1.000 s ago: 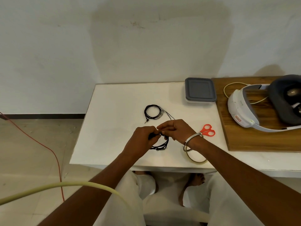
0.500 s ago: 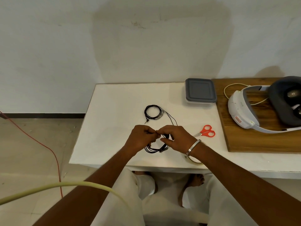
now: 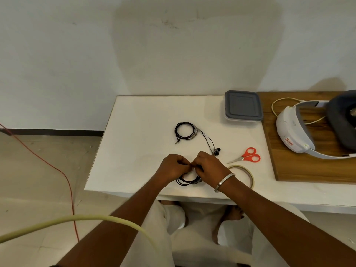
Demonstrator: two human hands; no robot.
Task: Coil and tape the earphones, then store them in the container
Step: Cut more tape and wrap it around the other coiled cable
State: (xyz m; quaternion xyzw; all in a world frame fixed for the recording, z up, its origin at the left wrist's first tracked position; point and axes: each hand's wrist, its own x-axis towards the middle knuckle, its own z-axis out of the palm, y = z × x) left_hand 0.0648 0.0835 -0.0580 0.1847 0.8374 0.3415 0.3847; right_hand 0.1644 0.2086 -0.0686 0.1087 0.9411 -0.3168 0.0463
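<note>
A coiled pair of black earphones (image 3: 187,180) sits low in centre frame, pinched at its top by the left hand (image 3: 173,167) and right hand (image 3: 207,166). Taping seems underway; next, the closed container (image 3: 243,105) at upper right needs opening.

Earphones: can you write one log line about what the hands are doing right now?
step: taping coil | left hand + right hand: pinching black earphones | tape roll: on table | container: lid on
</note>
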